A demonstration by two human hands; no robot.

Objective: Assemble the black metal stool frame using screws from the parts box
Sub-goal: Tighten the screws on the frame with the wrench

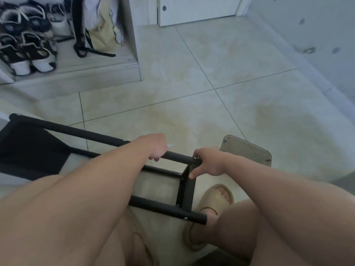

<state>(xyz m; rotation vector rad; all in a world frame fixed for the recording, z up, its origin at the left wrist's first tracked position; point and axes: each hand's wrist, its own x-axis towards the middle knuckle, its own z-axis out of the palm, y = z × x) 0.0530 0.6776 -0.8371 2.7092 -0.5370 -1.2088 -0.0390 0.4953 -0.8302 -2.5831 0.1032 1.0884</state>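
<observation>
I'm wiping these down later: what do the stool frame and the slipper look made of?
Stool frame: seemingly metal tubing with a matte black coating; rigid round bars, small silvery screw heads at the joints. Slipper: probably moulded foam or soft rubber, matte tan; thick, seamless, one-piece shape.

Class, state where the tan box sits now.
Head view: the tan box lies on the floor, right of centre, just beyond the right hand at a corner of the stool frame.
</observation>
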